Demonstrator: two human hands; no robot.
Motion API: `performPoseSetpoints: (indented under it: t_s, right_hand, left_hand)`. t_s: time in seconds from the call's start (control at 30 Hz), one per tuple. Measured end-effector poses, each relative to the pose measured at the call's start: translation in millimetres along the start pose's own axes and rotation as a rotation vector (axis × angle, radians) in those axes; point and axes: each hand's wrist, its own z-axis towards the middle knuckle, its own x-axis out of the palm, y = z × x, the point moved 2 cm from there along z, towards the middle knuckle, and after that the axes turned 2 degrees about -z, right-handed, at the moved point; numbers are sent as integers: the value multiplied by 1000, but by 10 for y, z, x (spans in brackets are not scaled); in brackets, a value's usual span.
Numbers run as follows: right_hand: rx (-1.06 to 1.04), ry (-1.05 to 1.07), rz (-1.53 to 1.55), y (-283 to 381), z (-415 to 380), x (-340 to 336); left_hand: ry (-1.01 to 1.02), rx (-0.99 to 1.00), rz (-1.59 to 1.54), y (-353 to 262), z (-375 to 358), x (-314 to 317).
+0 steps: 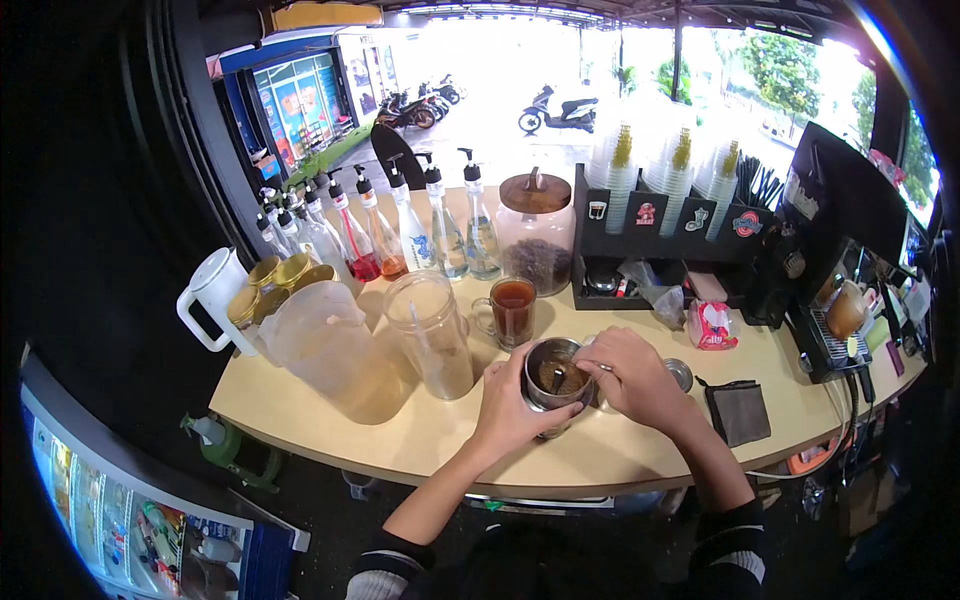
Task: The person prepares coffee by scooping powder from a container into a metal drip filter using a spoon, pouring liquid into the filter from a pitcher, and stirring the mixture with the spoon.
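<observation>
My left hand (512,405) is wrapped round a small metal cup (533,362) near the front edge of the counter. Brown, grainy-looking stuff (570,382) lies inside the cup. The fingers of my right hand (632,378) pinch a thin metal spoon (605,368) at the cup's rim, its lower end down in the cup. Just behind the cup stands a glass mug (513,315) of reddish-brown drink. A tall clear plastic jar (430,335) is to the left of my left hand. Beside my right hand sits a small round metal dish (680,374).
A large frosted pitcher (320,350) and a white jug (215,295) stand left on the wooden counter (430,440). Pump bottles (435,225) and a wooden-lidded jar (537,235) line the back. Right are a black cup rack (660,235), dark cloth (738,412) and coffee machine (835,345).
</observation>
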Motion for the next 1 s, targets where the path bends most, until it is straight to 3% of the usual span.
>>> performPoseSetpoints:
  t_s: [0.17,0.23,0.43,0.63,0.8,0.9,1.0]
  right_hand:
    - [-24,-11,97,72,15,-22]
    - [111,-93,106,16,15,-62]
    - [121,-123,154,59,-2,-56]
    - [109,-82,259,107,24,-63]
    - [163,-145,226,105,61,-87]
    - [65,-28,220,148,67,-50]
    - [158,-130,258,100,77,-67]
  left_hand:
    - [9,11,-44,6,16,0]
    - [4,15,-50,-52,33,-30]
    - [-1,-36,-147,-30,167,-77]
    - [-120,100,-166,-128,249,-139]
    - [-131,64,-195,-69,244,-91]
    - [-128,40,-270,-28,249,-60]
    - [-123,121,-279,-15,268,-35]
